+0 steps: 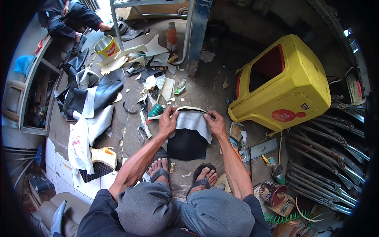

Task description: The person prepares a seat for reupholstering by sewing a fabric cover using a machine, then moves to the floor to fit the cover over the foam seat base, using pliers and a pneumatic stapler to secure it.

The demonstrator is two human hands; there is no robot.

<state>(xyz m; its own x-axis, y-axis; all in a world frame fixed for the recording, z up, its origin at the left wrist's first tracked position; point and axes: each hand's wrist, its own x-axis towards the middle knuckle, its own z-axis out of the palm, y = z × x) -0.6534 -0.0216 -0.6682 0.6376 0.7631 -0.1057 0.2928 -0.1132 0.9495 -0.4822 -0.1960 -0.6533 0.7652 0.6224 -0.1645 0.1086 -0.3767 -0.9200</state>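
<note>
Knees in grey cloth (148, 205) frame the near edge of the view, with sandalled feet (159, 170) planted on the floor ahead of them. Just beyond the toes hangs or lies a black panel (187, 144), its upper part covered by a pale grey sheet (190, 122) with a wavy lower edge. The left hand (169, 120) is closed in a pinch on the sheet's upper left corner, and the right hand (215, 124) pinches its upper right corner, so the piece sits between them, in front of the feet.

The step in hand looks like holding the top edge out and lining it up — a curved cream strip (191, 108) runs along it from hand to hand. The next move, I judge, calls for both pinches to stay even, so that the layers do not slip or crease.

Several things stay unclear: the fingertips behind the edge are hidden, and I cannot tell whether sheet and panel are joined, or whether the panel touches the floor. To the right, an overturned yellow stool (312, 79) shows only part of its dark inside. Farther off, leather-like scraps (110, 85) overlap too much to separate, and at the top left another person (75, 17) is cut off by the rim — head out of view.
</note>
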